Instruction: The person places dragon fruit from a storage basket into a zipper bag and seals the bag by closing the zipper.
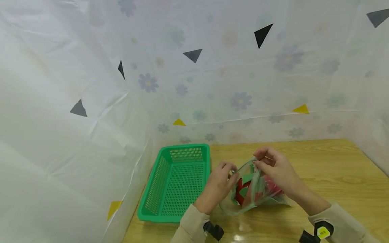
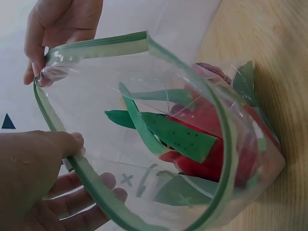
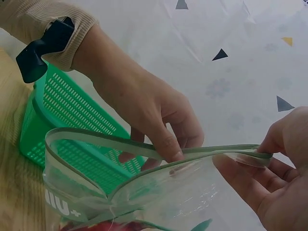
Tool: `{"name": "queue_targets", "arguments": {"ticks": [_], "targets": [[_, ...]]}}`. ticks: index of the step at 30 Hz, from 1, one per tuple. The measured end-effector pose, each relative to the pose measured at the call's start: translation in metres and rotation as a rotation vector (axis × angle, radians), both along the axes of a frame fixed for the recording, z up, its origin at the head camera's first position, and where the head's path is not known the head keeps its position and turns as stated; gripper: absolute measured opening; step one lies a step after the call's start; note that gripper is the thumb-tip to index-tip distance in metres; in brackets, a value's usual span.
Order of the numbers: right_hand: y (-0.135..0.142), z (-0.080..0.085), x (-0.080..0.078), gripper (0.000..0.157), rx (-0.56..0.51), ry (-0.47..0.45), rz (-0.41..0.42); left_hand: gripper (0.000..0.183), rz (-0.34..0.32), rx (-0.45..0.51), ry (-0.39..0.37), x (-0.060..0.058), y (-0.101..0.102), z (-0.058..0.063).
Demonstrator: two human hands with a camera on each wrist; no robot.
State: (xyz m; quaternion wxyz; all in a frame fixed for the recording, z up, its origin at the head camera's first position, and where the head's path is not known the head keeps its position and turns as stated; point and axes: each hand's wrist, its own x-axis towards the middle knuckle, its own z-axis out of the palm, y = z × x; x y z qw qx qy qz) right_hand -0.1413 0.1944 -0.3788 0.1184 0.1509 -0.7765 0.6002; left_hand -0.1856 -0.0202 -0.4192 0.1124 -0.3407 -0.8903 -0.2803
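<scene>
A clear zip bag (image 1: 254, 199) with a pale green zip edge stands on the table, its mouth spread wide. My left hand (image 1: 218, 184) pinches one side of the zip edge between thumb and fingers, as the left wrist view shows. At one end of that edge, my right hand (image 3: 284, 168) pinches the bag between thumb and fingers. Inside the bag lie red things (image 2: 207, 163) with green leaf-shaped pieces (image 2: 180, 134), one of them dotted dark. Their exact kind cannot be told through the plastic.
A green plastic basket (image 1: 207, 162) with slotted walls stands left of the bag, close to my left forearm. The wood-patterned table (image 1: 328, 168) extends to the right. Behind and on the left hangs a pale flowered sheet (image 1: 212, 84) with dark and yellow triangles.
</scene>
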Motion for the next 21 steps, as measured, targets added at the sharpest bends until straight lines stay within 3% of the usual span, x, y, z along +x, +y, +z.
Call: {"name": "queue_targets", "arguments": {"ticks": [4, 7, 14, 21], "targets": [[0.002, 0.001, 0.002, 0.019, 0.04, -0.002, -0.026, 0.013, 0.002, -0.002, 0.154, -0.004, 0.003, 0.003], [0.004, 0.001, 0.003, 0.019, 0.057, -0.002, -0.036, 0.015, -0.001, 0.009, 0.202, -0.005, 0.004, 0.006], [0.009, -0.006, 0.005, 0.023, 0.112, -0.017, -0.024, 0.019, -0.002, 0.04, 0.143, -0.007, 0.006, 0.011], [0.017, -0.017, 0.017, 0.039, 0.175, -0.148, -0.015, 0.021, 0.002, 0.043, 0.077, -0.01, 0.007, 0.013]]}}
